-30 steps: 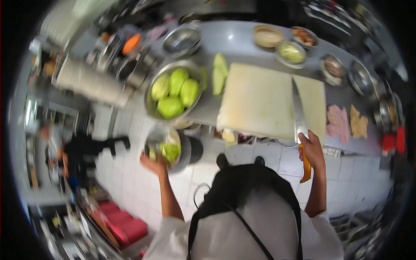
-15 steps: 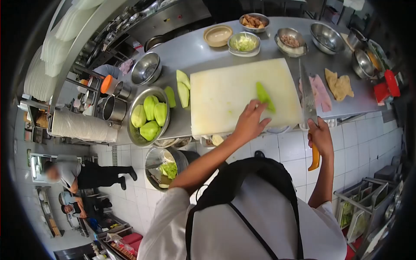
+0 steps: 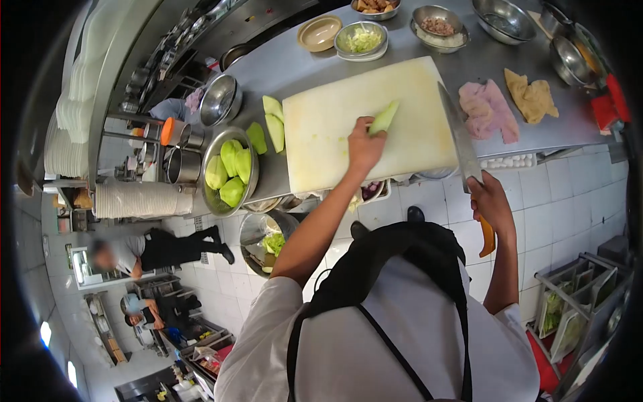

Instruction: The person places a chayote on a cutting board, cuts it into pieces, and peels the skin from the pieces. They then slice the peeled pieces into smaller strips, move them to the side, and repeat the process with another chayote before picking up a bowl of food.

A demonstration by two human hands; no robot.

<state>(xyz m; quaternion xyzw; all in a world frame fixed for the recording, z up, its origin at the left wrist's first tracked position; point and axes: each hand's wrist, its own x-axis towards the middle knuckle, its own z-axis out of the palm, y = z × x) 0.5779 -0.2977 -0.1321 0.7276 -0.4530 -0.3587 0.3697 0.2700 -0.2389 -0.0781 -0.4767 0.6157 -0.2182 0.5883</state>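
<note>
On the white cutting board (image 3: 318,144) my left hand (image 3: 366,149) has its fingers closed around the lower end of a pale green vegetable piece (image 3: 384,117), which looks like chayote. The piece lies at a slant, its far end pointing up and right. My right hand (image 3: 492,195) grips a large knife (image 3: 459,130) by its yellow handle. The long blade points away from me along the board's right edge. Left of the board lie a few cut chayote pieces (image 3: 274,131). Beside them a steel bowl (image 3: 210,194) holds several whole peeled chayotes (image 3: 228,156).
Beyond the board stand a bowl of shredded greens (image 3: 362,39), a tan bowl (image 3: 319,33) and a bowl of minced meat (image 3: 437,25). Pink (image 3: 489,110) and tan cloths (image 3: 530,95) lie to the right. A scrap bin (image 3: 252,231) is below the table edge. Two people are at the left.
The chayote piece has turned from slanting left to slanting right, and my left fingers now close around it. My right hand still holds the knife. The camera view has shifted.
</note>
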